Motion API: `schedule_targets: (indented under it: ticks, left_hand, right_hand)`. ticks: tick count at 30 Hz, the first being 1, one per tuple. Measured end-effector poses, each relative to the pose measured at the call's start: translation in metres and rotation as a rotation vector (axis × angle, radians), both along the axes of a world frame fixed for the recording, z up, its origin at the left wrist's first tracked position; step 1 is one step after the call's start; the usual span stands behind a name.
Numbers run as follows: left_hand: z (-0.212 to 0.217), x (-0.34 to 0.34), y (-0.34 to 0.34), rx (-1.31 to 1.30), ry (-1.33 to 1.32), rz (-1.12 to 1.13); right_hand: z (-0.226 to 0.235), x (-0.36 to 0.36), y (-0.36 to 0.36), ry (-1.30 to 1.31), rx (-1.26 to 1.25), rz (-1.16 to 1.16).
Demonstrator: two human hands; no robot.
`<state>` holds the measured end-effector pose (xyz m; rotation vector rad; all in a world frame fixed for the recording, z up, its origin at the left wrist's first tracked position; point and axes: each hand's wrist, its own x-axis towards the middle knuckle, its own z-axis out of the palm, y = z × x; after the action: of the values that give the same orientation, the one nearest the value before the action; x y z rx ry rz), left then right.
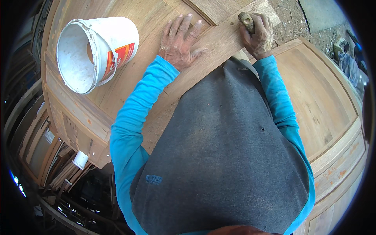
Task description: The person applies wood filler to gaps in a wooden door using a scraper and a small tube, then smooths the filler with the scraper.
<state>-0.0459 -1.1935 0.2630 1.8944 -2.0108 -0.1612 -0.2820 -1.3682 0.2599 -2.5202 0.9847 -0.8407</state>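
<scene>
My left hand [178, 44] lies flat on a panelled wooden door [150, 23], palm down with its fingers spread. Its thumb reaches toward the door's bare edge rail [219, 41]. Over the far right part of that rail, my right hand [260, 37] is closed around a worn, stained handle [246, 20] with a hole near its end. Whatever tool the handle belongs to is hidden beneath the hand. To the left of my left hand, a white plastic bucket [124, 33] with a red and orange label rests on its side, its mouth facing left.
Another panelled wooden door [319, 94] lies at my right. A small white cup [80, 159] is at the lower left, near stacked wooden frames and strips [41, 147]. Debris covers the ground [288, 19] at the far right, and plastic-wrapped items [348, 66] lie beyond.
</scene>
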Motion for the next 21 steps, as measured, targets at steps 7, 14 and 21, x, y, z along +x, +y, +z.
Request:
schedule_targets:
  ticks: [7, 14, 21]
  left_hand:
    - [0.007, 0.001, 0.001, 0.090, -0.131, -0.055]
    - [0.011, 0.000, -0.002, 0.145, -0.229, -0.064]
    - [0.008, 0.002, 0.001, 0.092, -0.099, -0.014]
  right_hand:
    - [-0.002, -0.001, 0.000, 0.006, 0.003, 0.001]
    - [-0.002, -0.001, 0.000, -0.003, -0.003, 0.003]
    - [-0.002, -0.001, -0.002, -0.017, 0.000, 0.015]
